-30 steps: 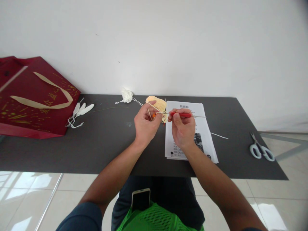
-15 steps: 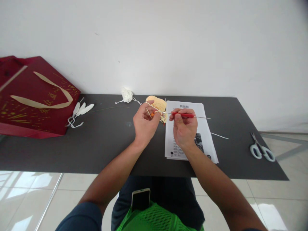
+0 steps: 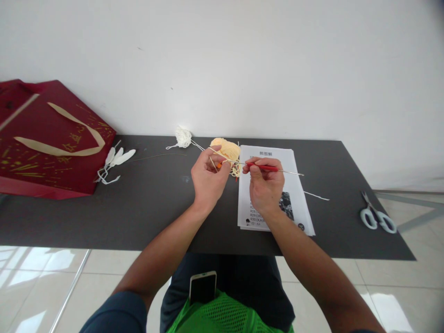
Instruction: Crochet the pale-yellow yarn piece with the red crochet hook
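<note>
My right hand (image 3: 267, 182) is closed round the red grip of a crochet hook (image 3: 265, 167), whose metal ends stick out on both sides. The hook's left end reaches the fingertips of my left hand (image 3: 210, 178). White yarn (image 3: 197, 145) passes over my left fingers, which are pinched on it at the hook's tip; the stitches there are too small to make out. Behind my left hand lies a pale yellow yarn ball (image 3: 226, 148) with loose strands, partly hidden. A white yarn ball (image 3: 183, 137) sits farther left, near the wall.
Printed sheets (image 3: 277, 222) lie under my right hand. Scissors (image 3: 373, 215) rest at the table's right end. On the left stand a red gift bag (image 3: 41, 157) and white leaf-shaped pieces (image 3: 120, 158). A phone (image 3: 203, 287) is at my lap, below the dark table's (image 3: 149, 222) front edge.
The crochet hook has tilted slightly, its right end now a little lower. My right hand has shifted very slightly left; my left hand has barely moved.
</note>
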Action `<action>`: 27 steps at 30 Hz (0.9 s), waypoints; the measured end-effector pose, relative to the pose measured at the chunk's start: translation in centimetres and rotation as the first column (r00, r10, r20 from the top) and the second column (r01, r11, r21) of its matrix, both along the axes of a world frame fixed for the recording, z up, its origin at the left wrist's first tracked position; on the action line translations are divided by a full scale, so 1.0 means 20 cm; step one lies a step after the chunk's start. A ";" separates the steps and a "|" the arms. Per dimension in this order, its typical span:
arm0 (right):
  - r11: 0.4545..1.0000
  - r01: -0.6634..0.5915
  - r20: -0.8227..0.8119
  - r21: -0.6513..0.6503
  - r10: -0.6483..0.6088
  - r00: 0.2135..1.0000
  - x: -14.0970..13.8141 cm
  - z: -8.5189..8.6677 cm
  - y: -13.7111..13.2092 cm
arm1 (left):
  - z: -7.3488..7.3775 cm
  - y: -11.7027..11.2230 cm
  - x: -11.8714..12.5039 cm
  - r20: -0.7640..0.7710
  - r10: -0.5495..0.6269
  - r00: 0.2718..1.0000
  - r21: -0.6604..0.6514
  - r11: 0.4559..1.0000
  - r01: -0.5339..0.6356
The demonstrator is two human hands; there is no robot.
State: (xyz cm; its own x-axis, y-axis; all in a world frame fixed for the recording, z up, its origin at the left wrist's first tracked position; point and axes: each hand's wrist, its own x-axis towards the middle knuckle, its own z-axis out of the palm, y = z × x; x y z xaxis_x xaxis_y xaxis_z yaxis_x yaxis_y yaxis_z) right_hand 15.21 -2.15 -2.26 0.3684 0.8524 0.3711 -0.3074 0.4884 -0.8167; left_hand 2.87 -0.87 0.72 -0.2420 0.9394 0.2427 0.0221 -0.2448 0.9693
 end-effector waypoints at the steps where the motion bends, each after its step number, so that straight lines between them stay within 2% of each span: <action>1: 1.000 0.021 0.029 0.005 -0.021 0.999 0.00 0.00 -0.01 | 0.00 0.00 0.00 -0.001 0.005 1.000 -0.006 1.000 -0.005; 5: 0.991 0.114 0.201 0.066 -0.125 0.971 -0.01 0.00 -0.04 | -0.01 0.00 0.00 -0.002 0.030 1.000 -0.033 0.999 -0.030; 9: 0.963 0.141 0.407 0.232 -0.228 0.885 -0.01 -0.01 -0.06 | -0.02 0.01 0.00 0.027 0.043 0.999 -0.069 0.997 -0.041; 13: 0.942 0.109 0.512 0.317 -0.267 0.817 0.00 -0.02 -0.06 | -0.01 0.03 0.00 0.204 -0.007 0.979 -0.131 0.991 0.034; 19: 0.944 0.066 0.532 0.323 -0.239 0.813 0.00 -0.03 -0.06 | 0.01 0.04 -0.01 0.515 -0.093 0.852 -0.201 0.953 0.226; 24: 0.965 0.060 0.543 0.254 -0.193 0.817 0.00 -0.02 -0.07 | 0.01 0.05 -0.03 0.608 -0.136 0.783 -0.221 0.917 0.331; 27: 0.987 0.059 0.474 0.149 -0.124 0.872 -0.01 -0.01 -0.06 | 0.00 0.06 -0.04 0.628 -0.169 0.760 -0.225 0.895 0.385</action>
State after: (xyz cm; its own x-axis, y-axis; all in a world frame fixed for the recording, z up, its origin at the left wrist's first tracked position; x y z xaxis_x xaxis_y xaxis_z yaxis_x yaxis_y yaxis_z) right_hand 14.96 -3.37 -2.53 0.1913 0.7580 0.6236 0.1575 0.6033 -0.7818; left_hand 2.11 0.26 0.74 0.0503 0.9819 -0.1824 -0.5858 0.1769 0.7909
